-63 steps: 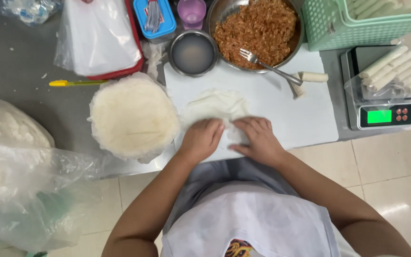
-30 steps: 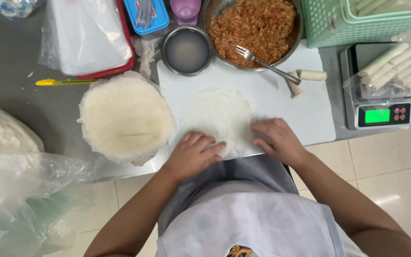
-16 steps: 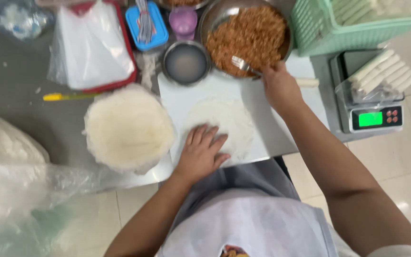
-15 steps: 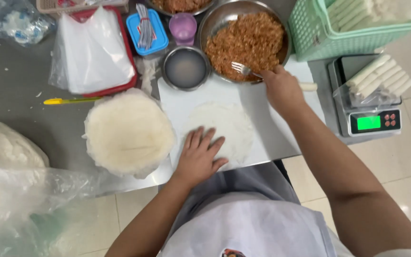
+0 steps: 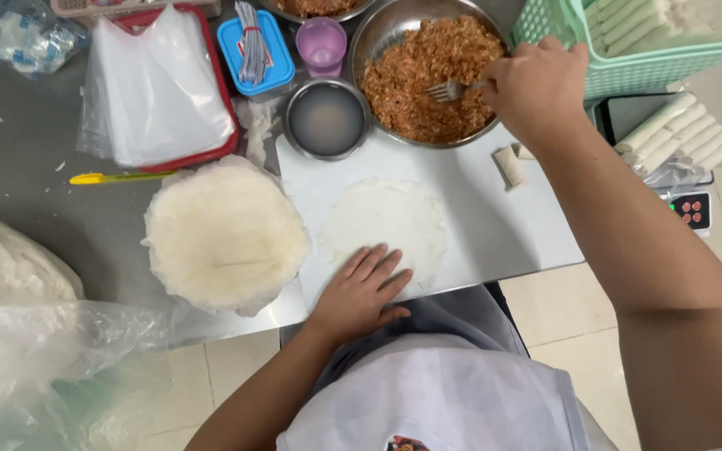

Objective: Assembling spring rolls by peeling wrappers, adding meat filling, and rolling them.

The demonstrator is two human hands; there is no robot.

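The right hand (image 5: 536, 88), in the upper right of the frame, is closed around the handle of a metal fork (image 5: 453, 88) whose tines are sunk in the reddish-brown minced filling (image 5: 428, 71) that fills a wide round steel bowl (image 5: 386, 29) at the top centre. The left hand (image 5: 361, 292) lies open and flat, fingers spread, on the near edge of a thin round white wrapper sheet (image 5: 386, 221) spread on a white rectangular cutting board (image 5: 495, 225) in the middle of the frame.

The relation that matters: the wrapper lies directly below the bowl in the frame, toward the person, with only a strip of bare board between them. The fork's long axis runs roughly left to right, tines pointing left into the filling. The right hand is the one at the bowl, well apart from the wrapper; the left hand is the nearer one, already touching the sheet.

Left of the board sits a thick round stack of white wrappers (image 5: 223, 234) on the grey steel worktop (image 5: 27, 184). A small round steel bowl of cloudy liquid (image 5: 326, 119) stands at the board's upper left corner, a small rolled white piece (image 5: 509, 164) on its right part. At the right edge, pale finished rolls (image 5: 674, 134) rest on a digital scale (image 5: 695, 209)
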